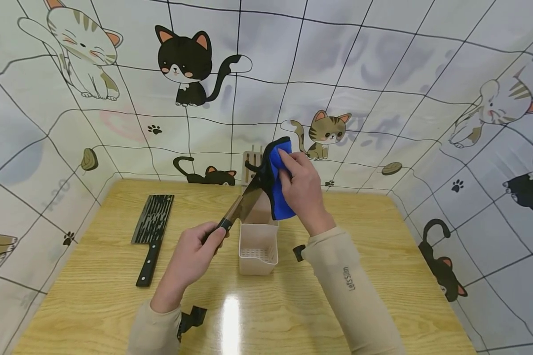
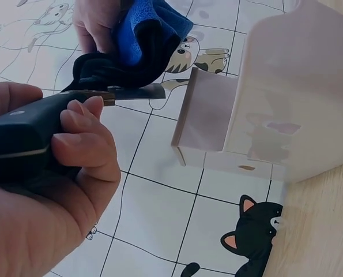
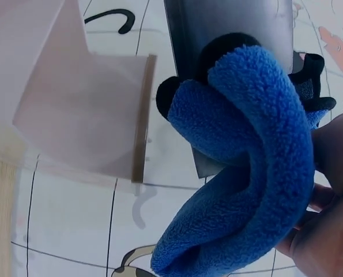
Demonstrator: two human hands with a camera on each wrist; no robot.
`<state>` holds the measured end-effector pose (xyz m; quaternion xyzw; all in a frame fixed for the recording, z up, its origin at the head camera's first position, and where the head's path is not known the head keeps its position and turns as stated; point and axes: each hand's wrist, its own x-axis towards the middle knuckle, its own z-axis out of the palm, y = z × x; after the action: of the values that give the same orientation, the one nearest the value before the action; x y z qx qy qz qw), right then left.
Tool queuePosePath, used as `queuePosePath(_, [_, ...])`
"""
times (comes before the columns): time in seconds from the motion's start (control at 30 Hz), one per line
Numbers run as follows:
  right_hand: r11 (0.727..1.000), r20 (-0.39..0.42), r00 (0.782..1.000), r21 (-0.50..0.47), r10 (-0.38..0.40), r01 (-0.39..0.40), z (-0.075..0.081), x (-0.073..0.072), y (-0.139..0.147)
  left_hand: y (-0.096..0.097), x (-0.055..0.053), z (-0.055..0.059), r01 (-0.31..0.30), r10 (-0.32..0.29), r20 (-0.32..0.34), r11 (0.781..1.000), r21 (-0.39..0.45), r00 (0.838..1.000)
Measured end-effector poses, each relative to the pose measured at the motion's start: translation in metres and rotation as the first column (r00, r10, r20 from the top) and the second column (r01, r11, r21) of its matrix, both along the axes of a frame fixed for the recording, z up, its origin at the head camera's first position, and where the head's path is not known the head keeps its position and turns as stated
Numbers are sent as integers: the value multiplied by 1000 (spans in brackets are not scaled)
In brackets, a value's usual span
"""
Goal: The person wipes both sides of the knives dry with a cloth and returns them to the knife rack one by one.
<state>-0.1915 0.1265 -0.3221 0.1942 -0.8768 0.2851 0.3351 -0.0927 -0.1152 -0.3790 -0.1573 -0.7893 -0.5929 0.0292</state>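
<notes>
My left hand (image 1: 194,254) grips the black riveted handle of a kitchen knife (image 1: 250,198), whose broad blade slants up and away to the right. A blue cloth with black edging (image 1: 281,185) is pinched in my right hand (image 1: 303,190) and lies folded against the far part of the blade, hiding the tip. From the right wrist view, the cloth (image 3: 275,144) shows its fluffy blue side, with bare blade beyond it. Below the knife stands a pale pink knife holder (image 1: 258,264), with an open front compartment and a slotted back part. The blade passes over this holder.
A cleaver (image 1: 153,222) with a dark patterned blade and black handle lies on the wooden table (image 1: 266,315), left of my left hand. Cat-printed sheeting (image 1: 266,98) rises behind the table and along both sides. Dark straps hang near both sleeves.
</notes>
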Motion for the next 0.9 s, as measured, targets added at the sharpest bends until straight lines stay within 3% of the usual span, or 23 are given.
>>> queuePosePath(0.57, [982, -120, 982, 139, 148, -131, -15, 26, -24, 5, -2, 0, -38, 32, -90, 997, -64, 995])
queuePosePath(0.7, [963, -148, 974, 236, 170, -132, -14, 31, -25, 6, 0, 1, -36, 30, -96, 998, -53, 995])
queuePosePath(0.9, [910, -155, 965, 392, 212, -137, -12, 37, -26, 8, 0, 1, -46, 39, -101, 997, -62, 994])
